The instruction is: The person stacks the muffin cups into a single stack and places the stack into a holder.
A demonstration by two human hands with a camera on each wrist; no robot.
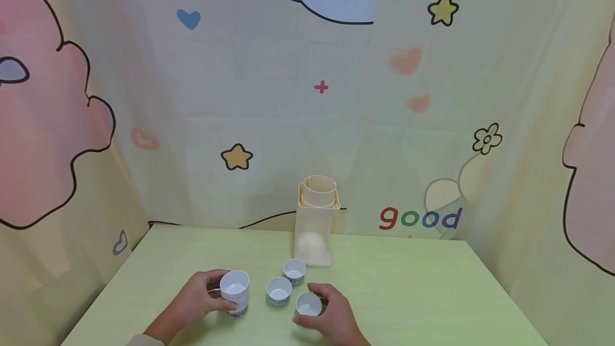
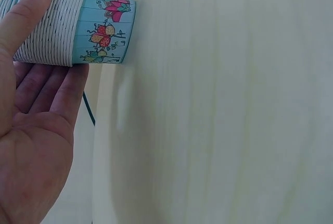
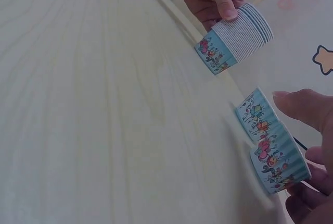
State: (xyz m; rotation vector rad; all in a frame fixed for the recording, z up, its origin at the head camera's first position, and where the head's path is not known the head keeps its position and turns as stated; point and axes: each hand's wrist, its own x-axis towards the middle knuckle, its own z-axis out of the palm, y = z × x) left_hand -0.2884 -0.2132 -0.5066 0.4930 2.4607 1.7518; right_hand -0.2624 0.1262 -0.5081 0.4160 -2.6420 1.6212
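The left hand [image 1: 199, 299] grips the cup stack [image 1: 235, 292]; the right hand [image 1: 331, 316] curls around one cup [image 1: 308, 304] right of it. Two cups [image 1: 279, 290] already sit out between stack and container [image 1: 314, 223], so most of the stack seems left to deal out.

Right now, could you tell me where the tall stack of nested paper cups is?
In the head view, the stack of paper cups stands front-left on the pale green table, held by the left hand.

left hand [image 2: 31, 130], cup stack [image 2: 73, 26], table [image 2: 223, 120]
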